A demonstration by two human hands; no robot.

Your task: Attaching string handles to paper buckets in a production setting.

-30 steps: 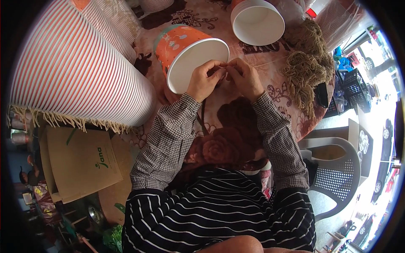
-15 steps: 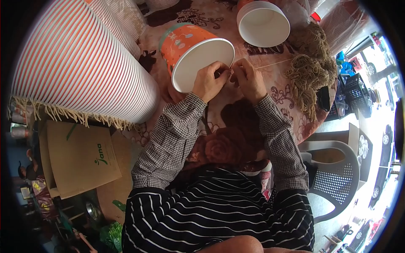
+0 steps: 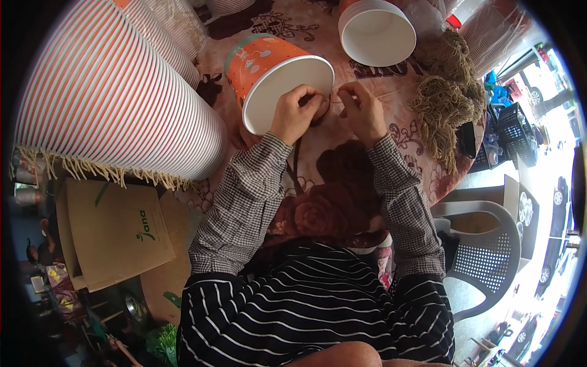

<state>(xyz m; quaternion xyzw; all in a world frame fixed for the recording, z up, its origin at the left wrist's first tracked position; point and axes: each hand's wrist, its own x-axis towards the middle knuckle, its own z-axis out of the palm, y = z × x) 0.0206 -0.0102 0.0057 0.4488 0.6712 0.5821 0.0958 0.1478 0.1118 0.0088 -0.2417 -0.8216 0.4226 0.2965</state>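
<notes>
On the table, an orange printed paper bucket (image 3: 260, 61) lies on its side, its white mouth turned toward me. My left hand (image 3: 298, 113) is closed in front of the bucket's rim, fingertips pinched at a thin string. Just right of the rim, my right hand (image 3: 363, 115) pinches the string too; it is too fine to follow clearly between the fingers. Past my right hand lies a tangled heap of tan string (image 3: 446, 95). Whether the string passes through the bucket's wall is hidden by my fingers.
Tall nested stacks of paper buckets (image 3: 116, 92) stand at the left. More nested buckets (image 3: 378, 40) lie at the far side of the patterned tablecloth (image 3: 318, 211). A cardboard box (image 3: 122, 232) is at the lower left, a grey plastic chair (image 3: 489, 251) at the right.
My hands have drawn slightly apart, the left one lower and to the left. The bucket and surroundings appear shifted a little left in the view.
</notes>
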